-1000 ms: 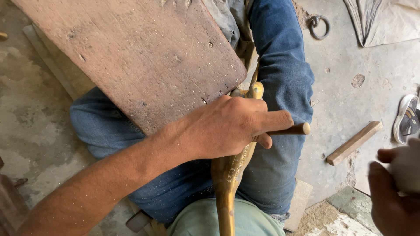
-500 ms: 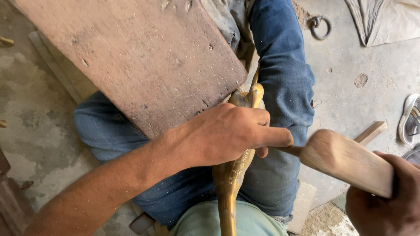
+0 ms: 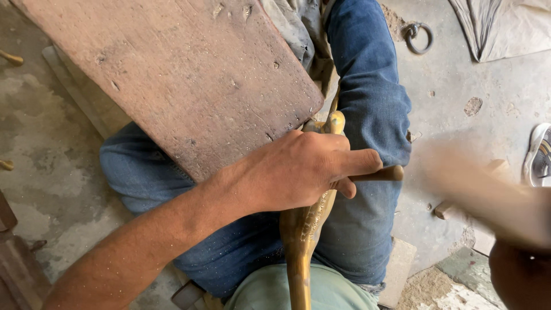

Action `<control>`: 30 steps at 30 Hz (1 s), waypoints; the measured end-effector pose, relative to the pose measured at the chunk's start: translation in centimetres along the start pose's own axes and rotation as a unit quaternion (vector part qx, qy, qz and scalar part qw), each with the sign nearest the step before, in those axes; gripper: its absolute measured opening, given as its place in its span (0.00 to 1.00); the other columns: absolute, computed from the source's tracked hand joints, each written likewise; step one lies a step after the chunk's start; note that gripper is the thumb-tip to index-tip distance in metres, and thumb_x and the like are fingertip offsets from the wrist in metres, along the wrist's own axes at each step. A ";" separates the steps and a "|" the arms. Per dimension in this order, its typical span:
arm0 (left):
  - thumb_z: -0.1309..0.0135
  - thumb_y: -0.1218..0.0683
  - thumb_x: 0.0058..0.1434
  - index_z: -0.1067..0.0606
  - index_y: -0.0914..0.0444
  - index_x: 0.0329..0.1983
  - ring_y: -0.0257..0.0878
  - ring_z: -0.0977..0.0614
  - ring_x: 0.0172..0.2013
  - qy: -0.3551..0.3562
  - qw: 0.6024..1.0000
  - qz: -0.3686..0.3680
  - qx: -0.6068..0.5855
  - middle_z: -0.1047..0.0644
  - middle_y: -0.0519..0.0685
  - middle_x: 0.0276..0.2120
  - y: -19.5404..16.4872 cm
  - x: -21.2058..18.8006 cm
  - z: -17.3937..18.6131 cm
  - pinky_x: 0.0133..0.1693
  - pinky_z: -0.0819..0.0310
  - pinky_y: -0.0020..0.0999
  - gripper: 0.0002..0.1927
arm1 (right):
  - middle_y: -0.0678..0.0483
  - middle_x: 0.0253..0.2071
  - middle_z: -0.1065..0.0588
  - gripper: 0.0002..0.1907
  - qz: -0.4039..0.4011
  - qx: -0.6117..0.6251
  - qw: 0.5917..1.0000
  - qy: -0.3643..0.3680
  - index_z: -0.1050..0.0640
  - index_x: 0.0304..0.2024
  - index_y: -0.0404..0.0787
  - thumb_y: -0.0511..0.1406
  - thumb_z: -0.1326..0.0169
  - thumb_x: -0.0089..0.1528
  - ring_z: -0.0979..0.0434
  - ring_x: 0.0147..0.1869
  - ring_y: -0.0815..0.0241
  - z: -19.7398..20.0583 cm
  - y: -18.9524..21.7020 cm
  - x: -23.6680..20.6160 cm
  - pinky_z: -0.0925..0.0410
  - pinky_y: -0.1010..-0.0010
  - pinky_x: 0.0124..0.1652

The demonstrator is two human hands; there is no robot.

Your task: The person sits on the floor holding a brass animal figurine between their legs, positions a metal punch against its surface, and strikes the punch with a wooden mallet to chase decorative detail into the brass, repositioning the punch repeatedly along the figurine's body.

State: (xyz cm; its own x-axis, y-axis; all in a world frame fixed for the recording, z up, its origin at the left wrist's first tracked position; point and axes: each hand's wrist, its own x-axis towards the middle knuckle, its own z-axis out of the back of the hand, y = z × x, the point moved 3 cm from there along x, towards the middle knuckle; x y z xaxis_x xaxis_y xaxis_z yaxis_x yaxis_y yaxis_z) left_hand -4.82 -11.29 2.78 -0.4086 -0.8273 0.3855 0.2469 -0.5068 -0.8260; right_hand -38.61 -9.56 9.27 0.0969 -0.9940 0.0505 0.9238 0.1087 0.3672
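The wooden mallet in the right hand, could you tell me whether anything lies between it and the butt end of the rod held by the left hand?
Nothing visible does. The rod's butt sticks out bare past the left hand, and only concrete floor shows between it and the blurred mallet in the right hand.

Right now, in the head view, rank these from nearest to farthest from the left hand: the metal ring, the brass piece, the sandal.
1. brass piece, under the left hand
2. metal ring, upper right on the floor
3. sandal, far right edge
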 end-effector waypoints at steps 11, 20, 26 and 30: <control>0.47 0.58 0.69 0.29 0.55 0.47 0.39 0.13 0.33 0.034 0.999 -0.004 -0.002 0.21 0.46 0.29 -0.4 0.0 -0.1 0.31 0.16 0.33 0.06 | 0.44 0.47 0.23 0.20 0.045 0.054 0.996 -0.048 0.31 0.56 0.29 0.24 0.40 0.64 0.21 0.52 0.56 -1.5 5.0 -0.9 0.29 0.71 0.56; 0.45 0.58 0.67 0.28 0.52 0.50 0.38 0.15 0.29 0.038 0.999 -0.014 0.007 0.23 0.45 0.28 -0.5 -0.7 0.1 0.28 0.19 0.32 0.10 | 0.36 0.44 0.25 0.23 0.150 -0.139 0.979 -0.025 0.27 0.54 0.27 0.22 0.40 0.57 0.22 0.46 0.46 0.0 4.8 -0.6 0.28 0.62 0.43; 0.40 0.53 0.66 0.31 0.54 0.50 0.41 0.16 0.30 0.002 1.000 -0.008 -0.005 0.26 0.47 0.27 -0.1 -0.4 0.0 0.29 0.19 0.36 0.14 | 0.42 0.42 0.24 0.10 0.027 -0.028 0.999 0.001 0.29 0.50 0.33 0.22 0.45 0.68 0.22 0.43 0.53 0.3 2.8 0.1 0.29 0.67 0.48; 0.40 0.53 0.64 0.30 0.54 0.51 0.43 0.15 0.28 0.012 1.000 -0.006 0.024 0.25 0.49 0.27 -0.1 -0.5 -0.2 0.29 0.19 0.37 0.15 | 0.45 0.42 0.24 0.14 -0.018 0.055 0.998 -0.037 0.29 0.51 0.34 0.23 0.44 0.64 0.23 0.43 0.57 -0.1 3.8 -0.1 0.30 0.69 0.49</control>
State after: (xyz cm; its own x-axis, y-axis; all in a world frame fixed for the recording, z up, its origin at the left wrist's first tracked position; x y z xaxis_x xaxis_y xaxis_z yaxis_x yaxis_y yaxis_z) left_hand -4.82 -10.74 2.58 -0.4329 -0.8150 0.3851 0.2826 -0.5284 -0.8006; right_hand -35.02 -9.05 10.55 0.0338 -0.9941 0.1028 0.8798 0.0784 0.4688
